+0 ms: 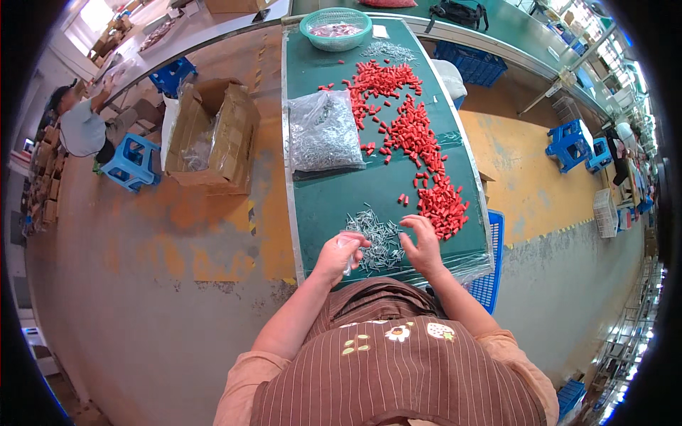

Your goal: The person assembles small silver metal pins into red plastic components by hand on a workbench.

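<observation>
My left hand point(337, 260) is closed around a small clear plastic bag point(349, 264) at the left side of a loose pile of silvery screws point(379, 240). At the pile's right edge is my right hand point(424, 248), its fingers curved and its thumb apart from them, with nothing visible between. Just beyond the right hand, red plastic plugs point(443, 207) lie scattered in a long band running up the green table point(323, 206). A large clear bag full of screws point(325, 133) rests to the left of the plugs.
A green basket point(335, 30) holding small bags stands at the table's far end, near a second scatter of screws point(388, 51). An open cardboard box point(213, 135) and a blue stool point(133, 162) are on the left. A blue crate point(487, 263) sits by the table's right edge. Another person point(82, 128) sits far left.
</observation>
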`<state>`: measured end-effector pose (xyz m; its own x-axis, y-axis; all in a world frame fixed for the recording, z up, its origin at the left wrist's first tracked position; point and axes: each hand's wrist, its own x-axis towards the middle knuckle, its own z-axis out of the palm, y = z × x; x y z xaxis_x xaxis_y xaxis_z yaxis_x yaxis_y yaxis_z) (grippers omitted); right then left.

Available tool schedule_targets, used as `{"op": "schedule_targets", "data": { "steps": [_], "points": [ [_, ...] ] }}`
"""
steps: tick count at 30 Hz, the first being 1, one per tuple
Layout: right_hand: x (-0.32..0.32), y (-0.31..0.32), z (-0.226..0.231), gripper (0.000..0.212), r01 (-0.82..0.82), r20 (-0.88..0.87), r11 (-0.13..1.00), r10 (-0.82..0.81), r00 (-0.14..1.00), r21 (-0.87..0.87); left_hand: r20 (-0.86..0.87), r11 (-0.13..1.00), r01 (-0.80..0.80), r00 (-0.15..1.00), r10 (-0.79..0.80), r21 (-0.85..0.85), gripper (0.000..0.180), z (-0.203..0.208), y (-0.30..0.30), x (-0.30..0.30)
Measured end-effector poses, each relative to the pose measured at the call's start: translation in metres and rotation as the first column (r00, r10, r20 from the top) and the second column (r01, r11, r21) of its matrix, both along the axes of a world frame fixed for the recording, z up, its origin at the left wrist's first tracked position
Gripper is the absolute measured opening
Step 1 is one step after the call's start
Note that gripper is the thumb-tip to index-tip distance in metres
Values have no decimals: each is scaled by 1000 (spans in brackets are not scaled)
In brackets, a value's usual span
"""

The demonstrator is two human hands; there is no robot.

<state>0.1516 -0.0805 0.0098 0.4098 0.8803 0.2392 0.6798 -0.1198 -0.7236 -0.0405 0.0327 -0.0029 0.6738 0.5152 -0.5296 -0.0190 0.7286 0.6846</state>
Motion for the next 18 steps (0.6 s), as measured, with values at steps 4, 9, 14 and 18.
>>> {"op": "schedule_targets", "data": {
  "steps": [4,9,14,18],
  "points": [
    [-28,15,15,27,-166,-299,986,158,941,-1,-20,999,34,999,-34,2,18,10,-8,0],
    [-37,25,3,20,-229,-496,963,130,858,-144,-67,972,197,980,-189,130,17,20,-16,6],
    [-35,24,-8,11,-70,-638,994,4,770,-79,-188,904,329,940,-285,275,18,2,-19,1],
    [-16,10,11,15,-82,-170,952,32,985,-294,-304,913,257,939,-159,316,19,-5,-13,-9]
  ]
}}
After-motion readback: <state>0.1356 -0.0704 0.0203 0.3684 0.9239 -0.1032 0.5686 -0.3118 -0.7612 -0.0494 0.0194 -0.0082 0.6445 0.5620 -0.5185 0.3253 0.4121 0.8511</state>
